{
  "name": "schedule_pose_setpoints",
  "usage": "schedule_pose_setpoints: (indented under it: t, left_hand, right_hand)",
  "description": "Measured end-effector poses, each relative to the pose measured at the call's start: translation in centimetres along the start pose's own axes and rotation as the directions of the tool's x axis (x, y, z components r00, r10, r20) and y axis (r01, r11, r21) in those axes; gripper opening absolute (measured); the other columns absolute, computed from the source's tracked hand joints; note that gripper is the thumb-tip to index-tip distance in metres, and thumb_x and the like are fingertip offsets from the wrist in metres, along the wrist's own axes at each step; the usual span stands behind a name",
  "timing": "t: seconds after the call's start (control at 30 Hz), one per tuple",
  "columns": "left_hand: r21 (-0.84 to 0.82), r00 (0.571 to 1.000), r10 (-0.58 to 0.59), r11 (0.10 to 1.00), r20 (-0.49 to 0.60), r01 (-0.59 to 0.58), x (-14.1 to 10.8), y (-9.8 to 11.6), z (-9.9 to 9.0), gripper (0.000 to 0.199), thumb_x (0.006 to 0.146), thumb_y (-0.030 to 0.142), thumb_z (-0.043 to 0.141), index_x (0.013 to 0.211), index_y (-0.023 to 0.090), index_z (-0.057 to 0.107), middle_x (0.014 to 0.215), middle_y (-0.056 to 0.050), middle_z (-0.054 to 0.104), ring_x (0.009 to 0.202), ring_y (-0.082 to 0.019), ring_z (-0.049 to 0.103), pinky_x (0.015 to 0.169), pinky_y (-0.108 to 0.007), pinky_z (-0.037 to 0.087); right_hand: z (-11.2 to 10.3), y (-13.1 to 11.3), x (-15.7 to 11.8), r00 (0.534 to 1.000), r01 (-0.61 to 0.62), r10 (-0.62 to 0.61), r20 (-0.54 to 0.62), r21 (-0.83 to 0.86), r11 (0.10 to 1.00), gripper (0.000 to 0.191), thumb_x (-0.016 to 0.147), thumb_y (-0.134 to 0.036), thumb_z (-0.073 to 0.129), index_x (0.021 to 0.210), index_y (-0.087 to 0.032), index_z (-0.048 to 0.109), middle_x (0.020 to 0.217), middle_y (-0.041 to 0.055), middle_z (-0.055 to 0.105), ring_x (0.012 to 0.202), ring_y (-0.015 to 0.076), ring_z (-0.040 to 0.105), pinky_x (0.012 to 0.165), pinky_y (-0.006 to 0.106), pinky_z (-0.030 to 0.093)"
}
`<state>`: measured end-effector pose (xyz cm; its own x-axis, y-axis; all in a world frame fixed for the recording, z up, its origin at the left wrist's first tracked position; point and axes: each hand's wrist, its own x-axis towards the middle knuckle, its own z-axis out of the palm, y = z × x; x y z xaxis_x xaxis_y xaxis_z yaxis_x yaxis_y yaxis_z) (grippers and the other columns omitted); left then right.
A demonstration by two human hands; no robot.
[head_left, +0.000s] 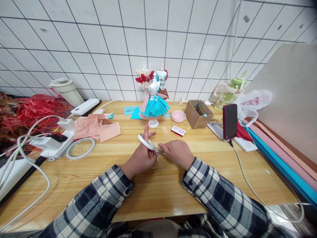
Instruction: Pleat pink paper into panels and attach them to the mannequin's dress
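Note:
My left hand (143,155) has a roll of white tape (146,142) hooked around its fingers, with the index finger pointing up. Its other fingers curl in near a short strip of tape. From my right hand (179,152), closed in a fist with the thumb on top, a thin metal tool (159,152) like small scissors reaches to the left fingertips; its handles are hidden. A thin pale loop of cord or wire (165,133) lies around the hands. Just beyond stands a small dress form (154,87) in a blue pleated paper skirt, on a round white base.
Pink crepe paper (110,131), a larger tape roll (80,148) and a power strip (58,145) lie left. Right are a pink bowl (178,116), a small red-and-white box (178,131), a cardboard box (199,114) and a phone (230,121) on a cable. Two more dress forms stand behind.

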<state>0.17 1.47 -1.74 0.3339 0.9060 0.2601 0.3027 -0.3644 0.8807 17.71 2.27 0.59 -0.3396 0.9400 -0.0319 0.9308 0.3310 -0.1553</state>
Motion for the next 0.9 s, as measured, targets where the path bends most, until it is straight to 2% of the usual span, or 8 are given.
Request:
schedule_pose_setpoints:
  t: [0.37,0.67,0.9]
  left_hand:
    - [-0.070,1.000,-0.021,0.997,-0.003,0.021,-0.09,-0.19,-0.02,0.101,0.073,0.008,0.062,0.151,0.029,0.002,0.136,-0.016,0.045,0.063,-0.009,0.051,0.061,-0.027,0.047]
    - [0.012,1.000,-0.009,1.000,-0.001,0.009,-0.06,-0.23,-0.04,0.097,0.074,0.010,0.060,0.151,0.028,0.003,0.137,-0.017,0.043,0.065,-0.009,0.053,0.063,-0.029,0.049]
    - [-0.037,1.000,-0.018,0.999,-0.001,0.018,-0.01,-0.45,0.00,0.098,0.073,0.010,0.061,0.151,0.028,0.003,0.137,-0.017,0.044,0.063,-0.008,0.051,0.064,-0.029,0.050]
  right_hand:
    - [-0.08,-0.11,0.06,1.000,-0.005,0.006,0.018,-0.006,1.000,0.065,0.099,-0.051,0.019,0.084,-0.020,0.074,0.084,0.0111,0.074,0.075,0.0205,0.067,0.060,0.028,0.038]
    - [0.22,-0.02,0.18,1.000,-0.006,0.006,0.011,-0.029,1.000,0.064,0.099,-0.050,0.020,0.085,-0.021,0.075,0.084,0.0110,0.074,0.076,0.0202,0.067,0.062,0.028,0.039]
    - [0.14,0.06,0.22,1.000,-0.015,0.015,0.009,-0.052,0.999,0.063,0.098,-0.050,0.022,0.083,-0.019,0.075,0.084,0.0117,0.074,0.076,0.0204,0.067,0.062,0.027,0.040]
